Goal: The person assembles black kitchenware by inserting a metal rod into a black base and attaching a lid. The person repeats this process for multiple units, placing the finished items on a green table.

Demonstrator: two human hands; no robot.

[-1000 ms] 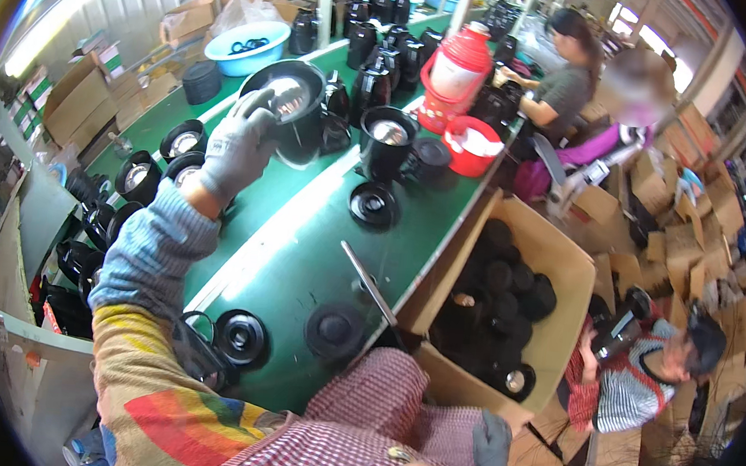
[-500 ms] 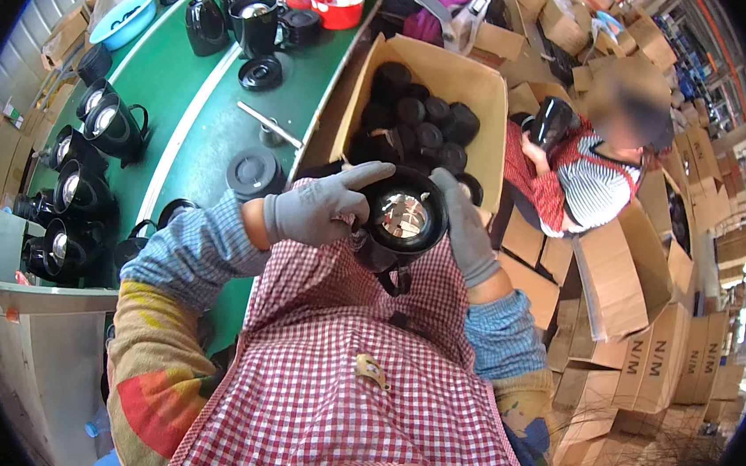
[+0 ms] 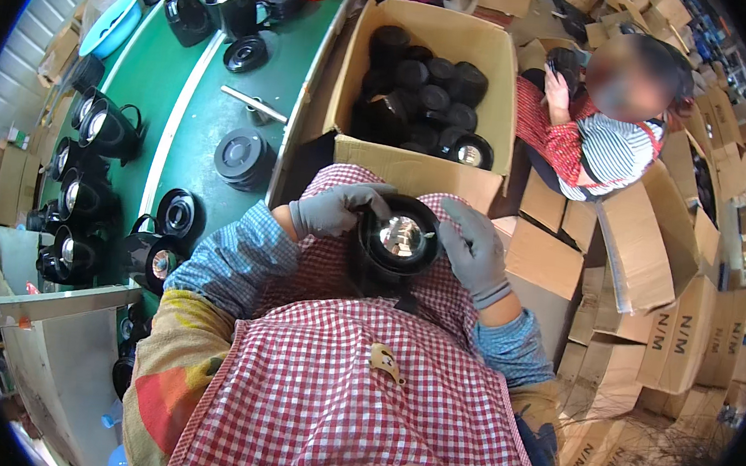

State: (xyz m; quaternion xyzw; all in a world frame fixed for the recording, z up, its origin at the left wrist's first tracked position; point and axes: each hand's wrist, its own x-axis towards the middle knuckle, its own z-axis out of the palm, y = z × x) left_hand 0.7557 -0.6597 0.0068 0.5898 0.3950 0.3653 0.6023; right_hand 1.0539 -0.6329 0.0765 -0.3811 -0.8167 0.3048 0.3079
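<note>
A black thermal jug (image 3: 374, 264) with a shiny mirrored inside is held in front of my lap, its mouth facing up toward me. My left hand (image 3: 337, 209), in a grey glove, grips it at the left, fingers over the rim. At the opposite side my gloved right hand (image 3: 477, 255) has its fingers bent against the rim. A tiny pale spot shows by the right fingertips; I cannot make out what it is. The jug's handle is blurred and dark at the bottom.
Beyond my knees stands an open cardboard box (image 3: 419, 162) of black parts. On the green bench (image 3: 155, 138) at left are several black jugs (image 3: 88, 199), stacked black lids (image 3: 244, 158) and a metal tool (image 3: 254, 104). A co-worker (image 3: 606, 151) sits right, among cartons (image 3: 655, 258).
The jug has come slightly lower in the view. My right hand has gone from lying flat along its side to bent fingers at the rim. The co-worker's held black piece has shifted.
</note>
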